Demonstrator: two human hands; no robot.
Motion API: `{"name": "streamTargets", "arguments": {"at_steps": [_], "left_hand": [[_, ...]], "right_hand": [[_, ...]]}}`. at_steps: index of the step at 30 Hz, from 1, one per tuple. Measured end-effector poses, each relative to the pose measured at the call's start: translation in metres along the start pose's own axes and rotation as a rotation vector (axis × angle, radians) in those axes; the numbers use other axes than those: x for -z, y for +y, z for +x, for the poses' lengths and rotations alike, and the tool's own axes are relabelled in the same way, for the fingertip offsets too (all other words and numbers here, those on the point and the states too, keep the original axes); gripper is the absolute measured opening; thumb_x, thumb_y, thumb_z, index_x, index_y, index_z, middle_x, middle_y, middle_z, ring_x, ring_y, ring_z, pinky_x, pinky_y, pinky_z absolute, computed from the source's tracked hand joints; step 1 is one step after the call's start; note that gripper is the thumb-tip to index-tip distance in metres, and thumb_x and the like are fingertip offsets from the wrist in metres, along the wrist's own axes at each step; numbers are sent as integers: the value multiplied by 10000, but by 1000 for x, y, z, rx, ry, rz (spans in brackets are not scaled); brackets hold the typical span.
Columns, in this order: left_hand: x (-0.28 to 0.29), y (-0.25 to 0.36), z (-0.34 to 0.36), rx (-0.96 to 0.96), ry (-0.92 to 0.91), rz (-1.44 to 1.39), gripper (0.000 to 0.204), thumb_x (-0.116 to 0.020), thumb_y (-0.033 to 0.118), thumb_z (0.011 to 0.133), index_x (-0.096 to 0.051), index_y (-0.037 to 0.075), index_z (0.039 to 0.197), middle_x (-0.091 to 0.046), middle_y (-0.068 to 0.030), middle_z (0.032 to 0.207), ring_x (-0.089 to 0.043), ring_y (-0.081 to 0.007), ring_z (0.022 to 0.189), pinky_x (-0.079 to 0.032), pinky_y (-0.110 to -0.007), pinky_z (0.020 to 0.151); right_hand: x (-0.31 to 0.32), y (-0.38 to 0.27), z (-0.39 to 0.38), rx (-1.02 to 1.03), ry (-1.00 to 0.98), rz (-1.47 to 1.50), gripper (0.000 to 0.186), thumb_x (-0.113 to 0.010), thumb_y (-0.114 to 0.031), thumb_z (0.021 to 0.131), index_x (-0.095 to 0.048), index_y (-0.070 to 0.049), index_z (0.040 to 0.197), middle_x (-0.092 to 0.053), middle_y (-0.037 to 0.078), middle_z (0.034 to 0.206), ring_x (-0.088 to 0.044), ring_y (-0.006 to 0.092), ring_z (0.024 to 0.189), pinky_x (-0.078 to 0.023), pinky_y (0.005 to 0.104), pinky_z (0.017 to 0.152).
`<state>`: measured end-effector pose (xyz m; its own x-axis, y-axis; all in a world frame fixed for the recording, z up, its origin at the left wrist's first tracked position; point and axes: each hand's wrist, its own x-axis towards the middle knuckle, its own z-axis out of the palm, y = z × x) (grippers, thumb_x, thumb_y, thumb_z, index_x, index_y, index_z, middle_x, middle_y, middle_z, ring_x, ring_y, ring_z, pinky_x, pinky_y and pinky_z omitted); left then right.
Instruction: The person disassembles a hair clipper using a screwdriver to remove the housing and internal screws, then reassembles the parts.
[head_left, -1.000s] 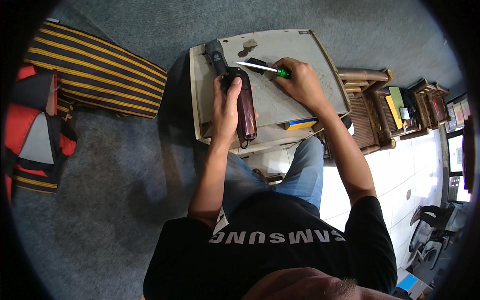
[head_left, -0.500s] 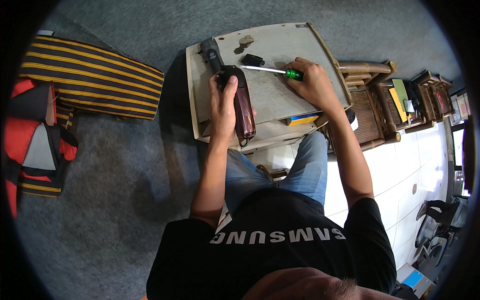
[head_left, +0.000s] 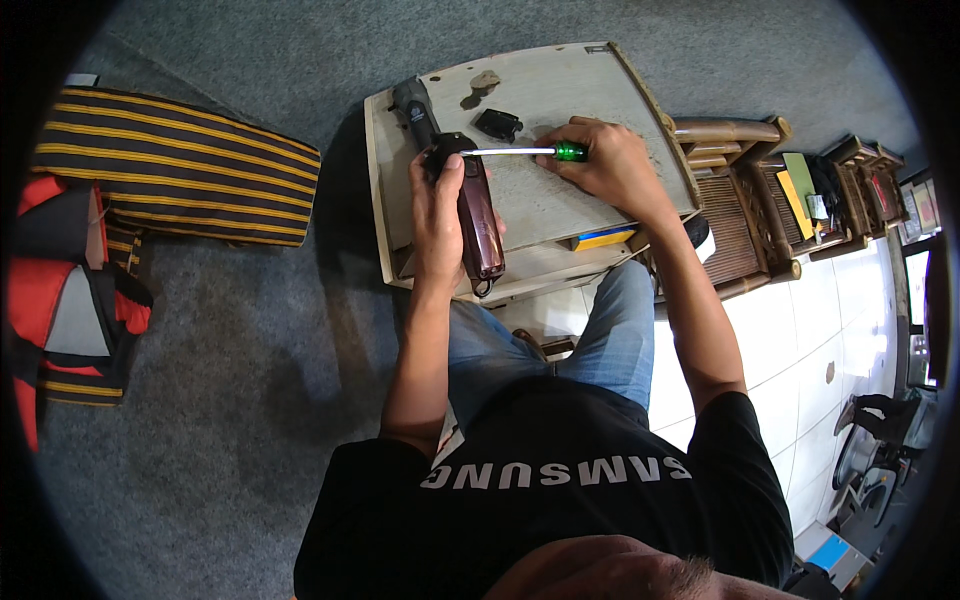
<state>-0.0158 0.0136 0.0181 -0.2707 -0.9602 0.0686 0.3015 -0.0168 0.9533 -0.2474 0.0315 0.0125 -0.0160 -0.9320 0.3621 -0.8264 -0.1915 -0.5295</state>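
Observation:
My left hand [head_left: 437, 222] is closed around a dark maroon hair clipper [head_left: 480, 225] with a black head, held over the small pale table [head_left: 540, 85]. The thumb lies on the clipper's upper face. From the right, my right hand [head_left: 612, 168] grips a screwdriver [head_left: 515, 151] by its green handle. Its shaft lies level, and the tip is at the clipper's head beside my left thumb; whether it sits in a screw is too small to tell. A small black part [head_left: 498, 124] lies just beyond the shaft. Behind the clipper rests a dark grey-black tool [head_left: 415, 108].
A dark stain marks the table top. Under it, a shelf holds a blue and yellow item [head_left: 604, 239]. Bamboo furniture [head_left: 735, 215] stands at right, with folders on it. To the left are a striped cushion [head_left: 190, 165] and a red and black bag [head_left: 60, 300].
The screwdriver and my right hand have moved left, bringing the tip onto the clipper's head. My left hand and the clipper have shifted slightly left.

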Motion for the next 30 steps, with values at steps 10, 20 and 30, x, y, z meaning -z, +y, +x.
{"name": "streamTargets", "arguments": {"at_steps": [10, 20, 30], "left_hand": [[0, 3, -1, 22, -16, -13, 378, -543, 417, 1076, -488, 54, 1166, -669, -126, 993, -653, -173, 523, -548, -305, 407], [0, 3, -3, 22, -13, 0, 390, -558, 417, 1068, -492, 53, 1192, -667, -127, 991, -653, -176, 520, -540, -304, 400], [2, -1, -1, 1, -15, 12, 390, -547, 424, 1073, -489, 53, 1179, -671, -132, 1004, -656, -169, 516, -542, -292, 384]], "right_hand": [[-11, -5, 2, 25, 65, -10, 266, -829, -254, 870, -808, -104, 1089, -783, 94, 912, -758, 277, 814, -580, 405, 765], [-5, -1, -1, -32, 71, 85, 243, -783, -229, 865, -795, -107, 1075, -775, 147, 955, -749, 366, 896, -584, 451, 814], [-9, -4, -1, -6, 46, 23, 246, -817, -290, 865, -808, -125, 1047, -780, 113, 959, -754, 345, 880, -590, 445, 802]]}}
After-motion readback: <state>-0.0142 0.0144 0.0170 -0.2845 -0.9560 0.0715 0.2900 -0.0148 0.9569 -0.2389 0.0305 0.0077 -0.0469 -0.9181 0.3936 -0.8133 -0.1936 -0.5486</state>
